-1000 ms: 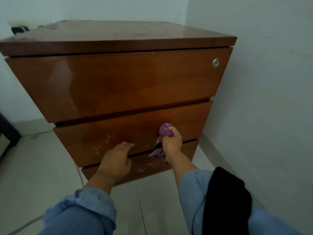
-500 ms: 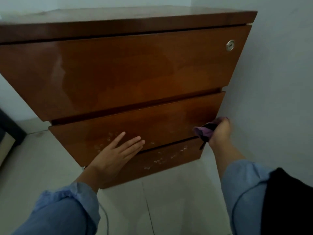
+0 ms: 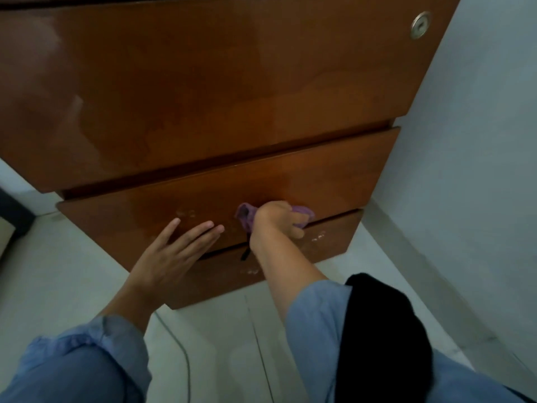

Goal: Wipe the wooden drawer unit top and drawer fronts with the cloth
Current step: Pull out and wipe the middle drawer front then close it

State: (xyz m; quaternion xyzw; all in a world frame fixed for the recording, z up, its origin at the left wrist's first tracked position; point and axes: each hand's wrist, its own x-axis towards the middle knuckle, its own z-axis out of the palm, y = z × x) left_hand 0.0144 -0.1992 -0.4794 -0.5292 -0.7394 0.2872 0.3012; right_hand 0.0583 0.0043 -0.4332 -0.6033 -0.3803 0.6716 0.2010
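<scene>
Right hand (image 3: 279,218) grips purple cloth (image 3: 247,216), pressing it on middle drawer front (image 3: 319,175) near lower edge. Left hand (image 3: 174,251) flat, fingers straight, against same front. White specks on bottom drawer front (image 3: 334,237).

The wooden drawer unit (image 3: 203,91) has glossy, smooth varnished fronts with whitish flecks low down, a shiny metal lock (image 3: 420,25), a soft purple cloth (image 3: 246,216) against it, and a smooth pale tiled floor (image 3: 58,271) below

Right hand (image 3: 277,218) with purple cloth (image 3: 247,215) now back from right edge to middle of second drawer front (image 3: 319,175).
</scene>
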